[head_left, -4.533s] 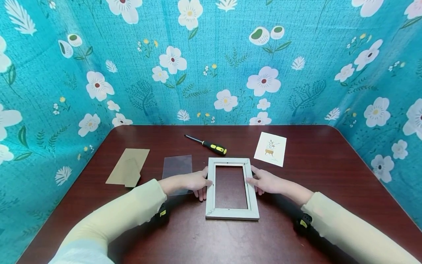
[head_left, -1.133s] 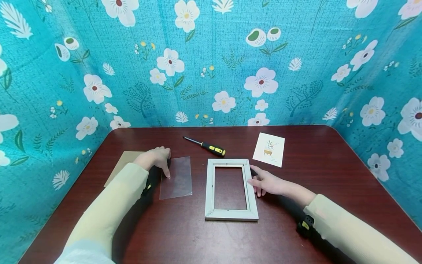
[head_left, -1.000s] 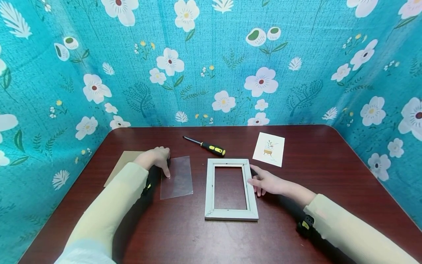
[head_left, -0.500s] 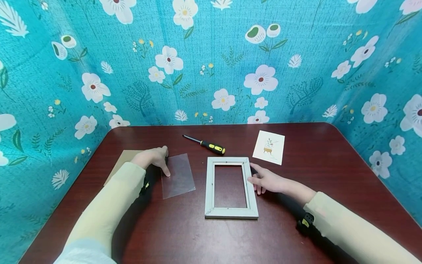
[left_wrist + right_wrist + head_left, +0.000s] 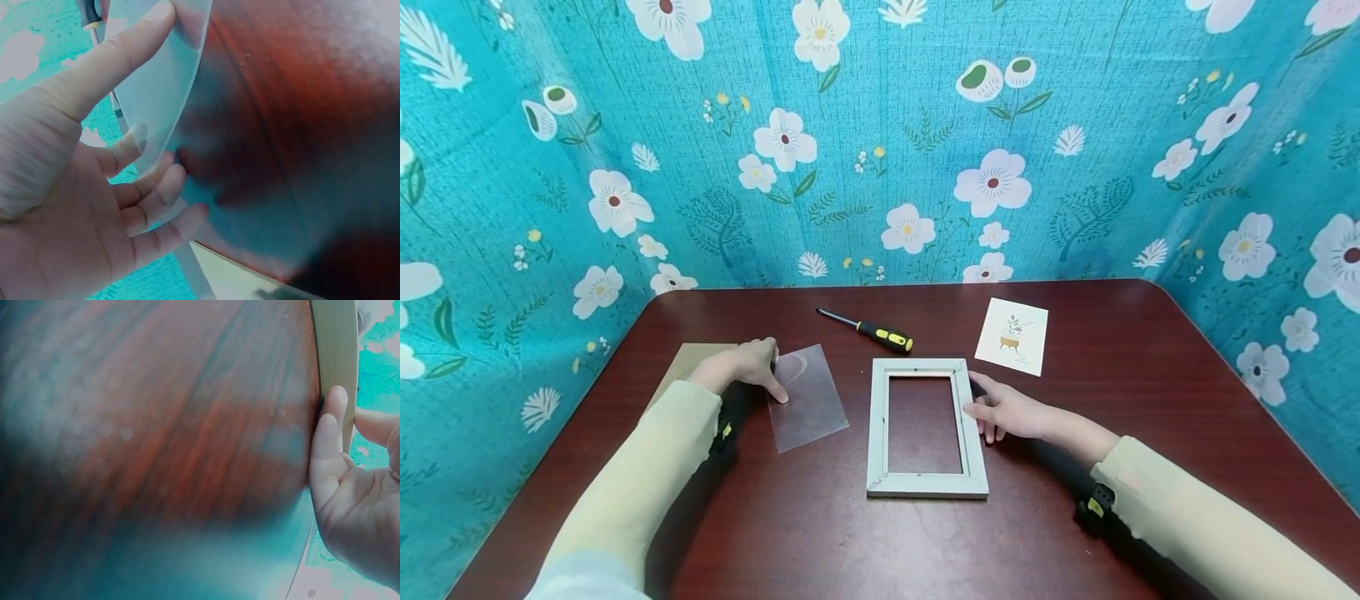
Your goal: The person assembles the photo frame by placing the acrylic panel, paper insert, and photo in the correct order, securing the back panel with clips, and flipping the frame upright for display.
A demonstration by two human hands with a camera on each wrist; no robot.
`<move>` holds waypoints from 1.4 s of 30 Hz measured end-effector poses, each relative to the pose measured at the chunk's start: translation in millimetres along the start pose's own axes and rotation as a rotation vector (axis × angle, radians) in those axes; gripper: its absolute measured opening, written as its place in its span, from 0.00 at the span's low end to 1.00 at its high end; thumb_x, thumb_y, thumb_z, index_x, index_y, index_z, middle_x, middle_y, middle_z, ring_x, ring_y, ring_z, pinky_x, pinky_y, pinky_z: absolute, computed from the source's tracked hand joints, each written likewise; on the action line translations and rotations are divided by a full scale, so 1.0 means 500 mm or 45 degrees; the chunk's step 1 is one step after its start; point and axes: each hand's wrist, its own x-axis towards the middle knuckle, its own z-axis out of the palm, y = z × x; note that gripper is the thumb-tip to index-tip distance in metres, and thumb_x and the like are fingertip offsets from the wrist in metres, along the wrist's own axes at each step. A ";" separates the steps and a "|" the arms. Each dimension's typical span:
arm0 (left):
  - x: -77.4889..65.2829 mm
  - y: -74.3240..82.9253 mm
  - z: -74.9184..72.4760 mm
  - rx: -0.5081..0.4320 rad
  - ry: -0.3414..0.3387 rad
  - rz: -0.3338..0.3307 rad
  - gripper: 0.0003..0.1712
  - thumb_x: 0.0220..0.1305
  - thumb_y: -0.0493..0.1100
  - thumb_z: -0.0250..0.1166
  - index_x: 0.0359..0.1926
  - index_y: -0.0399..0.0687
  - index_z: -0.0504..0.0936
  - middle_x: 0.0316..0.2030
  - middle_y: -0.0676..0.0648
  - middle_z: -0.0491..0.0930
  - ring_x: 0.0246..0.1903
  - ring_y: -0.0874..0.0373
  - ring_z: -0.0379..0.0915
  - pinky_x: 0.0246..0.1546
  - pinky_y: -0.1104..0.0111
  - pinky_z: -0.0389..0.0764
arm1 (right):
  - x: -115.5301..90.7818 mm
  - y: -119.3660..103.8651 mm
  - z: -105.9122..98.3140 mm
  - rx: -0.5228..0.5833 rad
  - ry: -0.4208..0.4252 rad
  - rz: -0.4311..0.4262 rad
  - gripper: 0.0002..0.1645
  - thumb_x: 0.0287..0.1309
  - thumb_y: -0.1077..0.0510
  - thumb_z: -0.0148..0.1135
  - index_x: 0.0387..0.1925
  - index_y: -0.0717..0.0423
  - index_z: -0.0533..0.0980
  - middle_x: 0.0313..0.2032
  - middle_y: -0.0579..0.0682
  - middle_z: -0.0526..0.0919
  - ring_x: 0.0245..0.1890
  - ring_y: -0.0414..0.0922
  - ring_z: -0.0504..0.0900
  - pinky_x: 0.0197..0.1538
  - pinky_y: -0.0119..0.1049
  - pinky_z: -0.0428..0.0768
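My left hand (image 5: 748, 367) pinches the left edge of a clear plastic sheet (image 5: 812, 404). In the left wrist view, the thumb lies on one face of the bent sheet (image 5: 165, 81), with a fingertip showing through from behind. A white picture frame (image 5: 927, 483) without picture or backing lies flat at the table's middle. At its right side, my right hand (image 5: 1009, 410) grips it, thumb on the upper face and fingers along the outer edge. The right wrist view has the frame's side (image 5: 337, 350) beside the fingertips.
A screwdriver (image 5: 883, 335) with a black and yellow handle lies behind the frame. To the back right is a card with a printed plant (image 5: 1013, 336). A brown backing board (image 5: 688, 360) lies at left, partly covered by my left arm.
My left hand has left the frame's left side and taken hold of the clear sheet. Over the last second the sheet has turned and its held edge has risen. The right hand has stayed put.
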 end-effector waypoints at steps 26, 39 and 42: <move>-0.026 -0.059 0.032 -0.966 0.223 0.117 0.43 0.60 0.29 0.66 0.70 0.34 0.52 0.42 0.34 0.75 0.36 0.52 0.76 0.40 0.60 0.82 | 0.000 -0.005 -0.001 0.005 -0.008 0.003 0.42 0.71 0.61 0.51 0.71 0.74 0.39 0.21 0.53 0.76 0.18 0.48 0.79 0.24 0.40 0.77; -0.041 -0.081 0.033 -1.293 0.270 0.205 0.39 0.66 0.31 0.61 0.71 0.36 0.50 0.40 0.40 0.81 0.32 0.57 0.81 0.37 0.66 0.82 | 0.002 -0.001 0.001 0.012 -0.002 0.008 0.41 0.71 0.61 0.51 0.70 0.74 0.40 0.21 0.53 0.76 0.18 0.48 0.79 0.23 0.40 0.77; -0.046 -0.082 0.029 -1.354 0.265 0.232 0.39 0.67 0.33 0.61 0.72 0.38 0.49 0.40 0.44 0.82 0.34 0.57 0.82 0.40 0.66 0.81 | 0.002 -0.002 0.000 0.012 -0.004 0.010 0.41 0.71 0.61 0.51 0.71 0.74 0.40 0.21 0.53 0.76 0.18 0.47 0.79 0.23 0.40 0.77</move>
